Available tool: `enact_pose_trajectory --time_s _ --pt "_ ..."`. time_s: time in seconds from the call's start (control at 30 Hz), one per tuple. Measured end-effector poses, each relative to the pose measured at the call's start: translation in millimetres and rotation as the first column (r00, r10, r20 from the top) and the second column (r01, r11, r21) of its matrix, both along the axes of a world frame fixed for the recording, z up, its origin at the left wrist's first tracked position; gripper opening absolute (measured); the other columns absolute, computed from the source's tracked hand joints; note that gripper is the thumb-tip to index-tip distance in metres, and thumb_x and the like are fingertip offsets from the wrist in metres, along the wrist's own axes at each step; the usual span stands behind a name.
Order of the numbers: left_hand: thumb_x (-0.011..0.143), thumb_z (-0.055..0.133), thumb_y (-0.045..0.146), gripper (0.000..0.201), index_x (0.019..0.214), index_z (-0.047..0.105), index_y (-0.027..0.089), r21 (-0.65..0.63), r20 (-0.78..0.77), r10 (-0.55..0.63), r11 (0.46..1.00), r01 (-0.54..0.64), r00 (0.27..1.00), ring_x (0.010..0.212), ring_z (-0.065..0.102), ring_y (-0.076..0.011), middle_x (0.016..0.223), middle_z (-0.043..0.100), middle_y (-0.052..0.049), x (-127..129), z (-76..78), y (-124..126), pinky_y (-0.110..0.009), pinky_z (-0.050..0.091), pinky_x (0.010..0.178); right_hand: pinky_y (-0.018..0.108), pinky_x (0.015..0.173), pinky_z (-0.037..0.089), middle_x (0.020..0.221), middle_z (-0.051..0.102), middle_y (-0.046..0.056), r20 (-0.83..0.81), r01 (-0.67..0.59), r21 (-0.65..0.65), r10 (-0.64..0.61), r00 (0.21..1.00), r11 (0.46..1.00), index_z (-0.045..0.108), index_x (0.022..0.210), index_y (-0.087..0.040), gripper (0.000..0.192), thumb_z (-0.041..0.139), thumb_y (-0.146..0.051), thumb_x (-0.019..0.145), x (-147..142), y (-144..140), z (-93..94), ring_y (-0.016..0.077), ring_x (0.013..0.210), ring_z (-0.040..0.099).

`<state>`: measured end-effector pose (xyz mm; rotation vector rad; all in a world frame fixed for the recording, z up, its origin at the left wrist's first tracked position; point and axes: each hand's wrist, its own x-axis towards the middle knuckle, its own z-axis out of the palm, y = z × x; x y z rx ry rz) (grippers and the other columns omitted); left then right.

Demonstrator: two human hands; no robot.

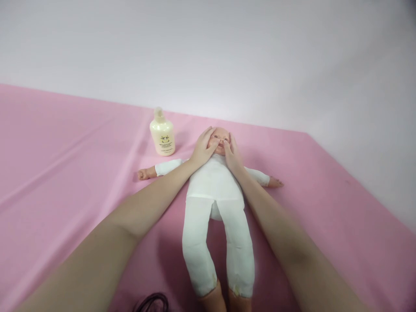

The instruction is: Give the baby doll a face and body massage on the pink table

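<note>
A baby doll (212,180) with a white cloth body lies on its back, head away from me and arms spread out to the sides. On the left side of its head (221,132) rests my left hand (204,149), fingers stretched along the side and thumb beside the mouth. My right hand (233,152) lies against the other side in the same way, its thumb near the mouth too. Both palms cup the cheeks, with the fingers laid flat. The doll's ears and the sides of its head are hidden under my hands.
A pale yellow lotion bottle (162,136) stands upright to the left of the doll's head. Pink cloth (81,151) with a few creases covers the table, and a white wall or surface (208,56) lies beyond it. Dark strands (152,301) show at the bottom edge.
</note>
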<state>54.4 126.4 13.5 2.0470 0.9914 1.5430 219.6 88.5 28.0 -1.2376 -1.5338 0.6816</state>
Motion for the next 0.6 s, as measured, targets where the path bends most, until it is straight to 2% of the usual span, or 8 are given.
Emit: enact_pose_trajectory --time_s 0.27,0.6 --pt "0.101 0.048 0.061 0.064 0.152 0.049 0.021 0.009 -0.002 -0.003 1.0 0.003 1.0 0.155 0.04 -0.0274 0.164 0.045 -0.016 -0.2 -0.3 0.3 -0.048 0.028 0.132 0.044 0.136 0.018 0.175 0.026 0.007 0.002 0.008 0.0 -0.008 1.0 1.0 0.026 0.167 -0.022 0.094 0.042 -0.079 0.095 -0.4 -0.4 1.0 0.0236 0.162 0.025" --pt "0.101 0.049 0.06 0.063 0.152 0.049 0.022 0.007 0.001 -0.004 1.0 0.004 1.0 0.155 0.04 -0.0278 0.164 0.045 -0.015 -0.4 -0.1 0.0 -0.049 0.028 0.132 0.047 0.136 0.017 0.175 0.025 0.003 0.0 -0.01 0.009 0.01 1.0 1.0 0.024 0.168 -0.028 0.094 0.041 -0.082 0.094 1.6 3.8 -3.4 0.0247 0.163 0.023"
